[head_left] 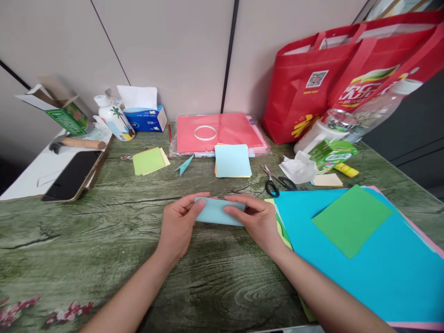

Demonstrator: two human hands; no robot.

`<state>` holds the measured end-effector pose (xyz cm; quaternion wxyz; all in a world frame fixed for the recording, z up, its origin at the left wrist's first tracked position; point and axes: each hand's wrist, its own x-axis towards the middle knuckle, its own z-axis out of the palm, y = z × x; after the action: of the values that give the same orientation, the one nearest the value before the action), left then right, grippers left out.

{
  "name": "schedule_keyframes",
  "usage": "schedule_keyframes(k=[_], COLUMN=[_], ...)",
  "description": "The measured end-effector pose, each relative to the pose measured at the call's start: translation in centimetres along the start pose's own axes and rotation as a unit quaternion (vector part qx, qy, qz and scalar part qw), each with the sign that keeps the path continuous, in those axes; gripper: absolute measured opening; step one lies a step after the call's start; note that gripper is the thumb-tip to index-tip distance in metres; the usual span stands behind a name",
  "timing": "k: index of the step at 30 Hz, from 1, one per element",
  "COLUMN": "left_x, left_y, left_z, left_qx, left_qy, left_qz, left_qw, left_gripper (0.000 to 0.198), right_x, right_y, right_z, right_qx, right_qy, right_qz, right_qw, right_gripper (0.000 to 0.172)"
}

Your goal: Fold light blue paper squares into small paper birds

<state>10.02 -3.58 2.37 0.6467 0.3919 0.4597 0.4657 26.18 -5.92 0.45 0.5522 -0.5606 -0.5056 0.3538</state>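
Note:
A light blue paper (218, 212), folded to a narrow rectangle, is held between both hands above the table. My left hand (179, 222) pinches its left end, thumb on the near face and fingers behind. At the right end, my right hand (259, 219) grips it the same way. Beyond the hands lies a stack of square papers (232, 161) with light blue on top. To its left rests a small folded teal paper shape (184, 165). Black-handled scissors (275, 179) lie past my right hand.
Large blue sheets (347, 282) with a green square (352, 221) on top cover the right side. A red bag (305, 88), bottle (385, 108) and crumpled tissue (299, 166) stand behind. Back left are yellow-green papers (148, 162), a phone (74, 175) and a hammer (81, 143).

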Motion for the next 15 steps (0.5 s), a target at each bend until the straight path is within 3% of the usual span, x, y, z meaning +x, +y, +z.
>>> schedule_keyframes(k=[15], left_x=[0.14], left_y=[0.09], left_z=[-0.06], left_qx=[-0.002], left_qy=[0.009], left_qz=[0.0], left_qw=[1.0], left_gripper=[0.028], right_x=[0.0], right_y=[-0.27], right_z=[-0.12], right_qx=[-0.023], right_qy=[0.01], right_qz=[0.014], right_qw=[1.0], right_gripper=[0.016])
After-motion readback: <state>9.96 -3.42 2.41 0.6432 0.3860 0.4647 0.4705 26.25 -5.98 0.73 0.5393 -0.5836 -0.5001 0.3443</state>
